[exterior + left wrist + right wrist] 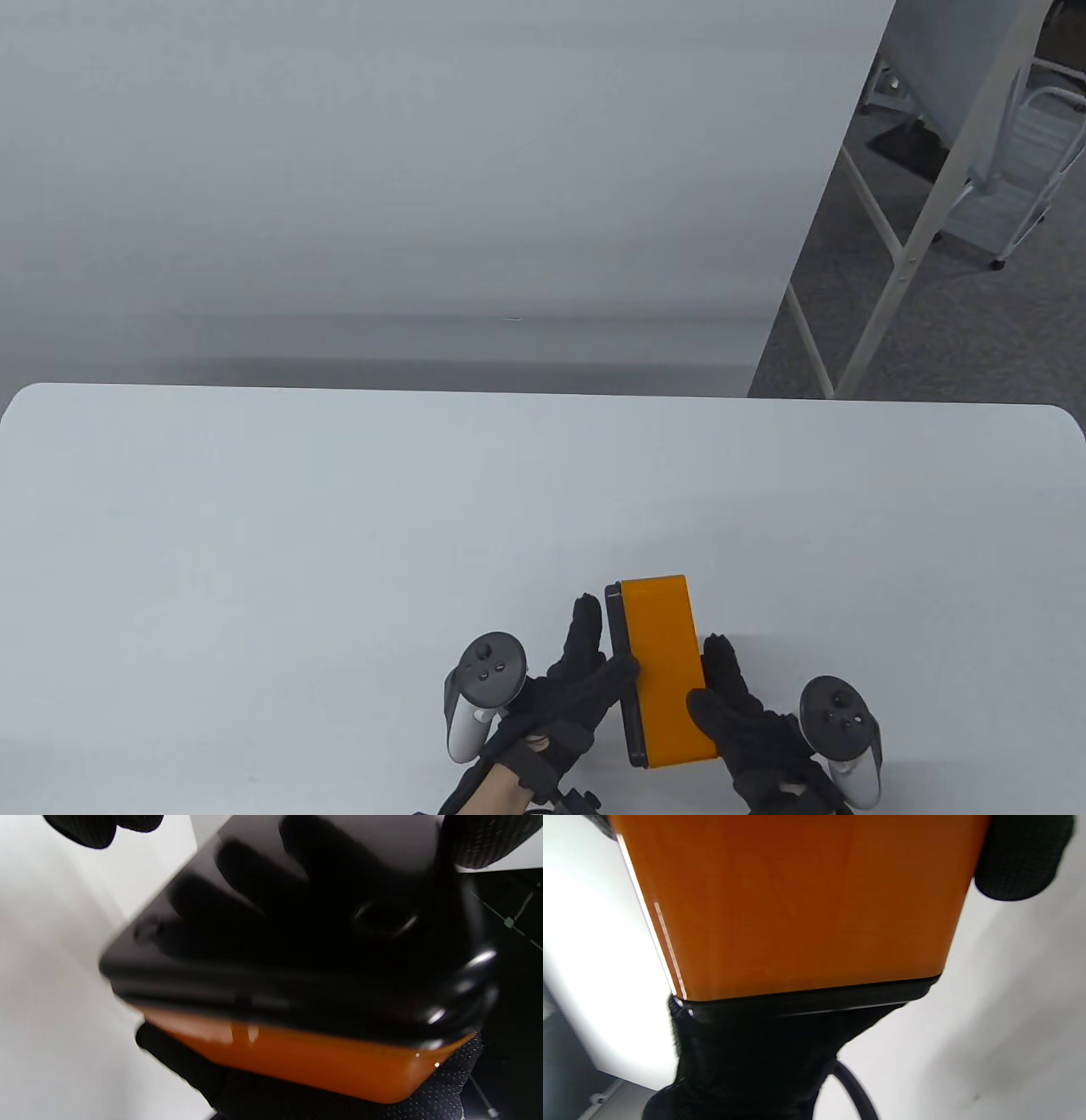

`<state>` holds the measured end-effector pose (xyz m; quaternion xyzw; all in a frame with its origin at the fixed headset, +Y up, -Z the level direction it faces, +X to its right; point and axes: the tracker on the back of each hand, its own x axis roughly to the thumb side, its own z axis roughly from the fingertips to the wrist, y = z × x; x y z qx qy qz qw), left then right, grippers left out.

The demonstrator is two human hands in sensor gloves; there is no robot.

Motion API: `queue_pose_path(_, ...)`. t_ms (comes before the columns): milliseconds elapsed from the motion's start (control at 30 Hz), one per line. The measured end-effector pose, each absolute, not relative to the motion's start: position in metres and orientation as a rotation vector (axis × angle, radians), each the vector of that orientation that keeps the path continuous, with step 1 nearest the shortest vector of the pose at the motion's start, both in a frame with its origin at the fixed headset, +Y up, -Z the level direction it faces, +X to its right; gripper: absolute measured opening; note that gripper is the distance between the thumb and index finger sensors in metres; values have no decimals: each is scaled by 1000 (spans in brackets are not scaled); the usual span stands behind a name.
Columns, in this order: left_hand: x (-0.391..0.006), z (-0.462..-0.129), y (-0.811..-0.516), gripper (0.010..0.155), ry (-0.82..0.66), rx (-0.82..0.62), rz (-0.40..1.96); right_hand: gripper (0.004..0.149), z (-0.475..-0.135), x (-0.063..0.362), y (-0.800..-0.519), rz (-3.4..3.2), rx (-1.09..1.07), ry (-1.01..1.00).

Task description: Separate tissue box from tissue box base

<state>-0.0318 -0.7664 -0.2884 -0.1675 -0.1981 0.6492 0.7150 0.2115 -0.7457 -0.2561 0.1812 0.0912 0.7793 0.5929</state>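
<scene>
Gripped at the table's (254, 509) six o'clock edge: orange tissue box (666, 671) in right hand (747, 722), black base (618, 645) in left hand (577, 679) (best parted straight, evenly).

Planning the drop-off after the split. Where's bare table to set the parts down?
Bare white table runs left of the left hand, beyond the orange tissue box to the far edge, and right of the right hand. Crowded only at the near edge, where both hands clamp the box and its black base.
</scene>
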Motion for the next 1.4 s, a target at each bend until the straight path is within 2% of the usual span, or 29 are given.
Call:
queue_pose_path(133, -26, -286, -773, 111, -419, -431, 1583, 112, -256, 207, -754, 1760, 411, 222)
queue_pose_path(400, -30, -289, -778, 110, -366, -393, 1548, 111, -261, 211, -759, 1786, 397, 233)
queue_pose_path(467, -35, -289, -778, 110, -312, -325, 1478, 111, -262, 216, -756, 1863, 380, 180)
queue_pose_path(733, -55, -296, -790, 108, -262, -429, 1750, 109, -269, 238, -749, 2139, 271, 120)
queue_pose_path(833, -63, -298, -788, 113, -256, -447, 1830, 107, -273, 245, -749, 2302, 203, 134)
queue_pose_path(1400, -79, -302, -782, 104, -262, -396, 1815, 103, -284, 222, -772, 2913, 93, 136)
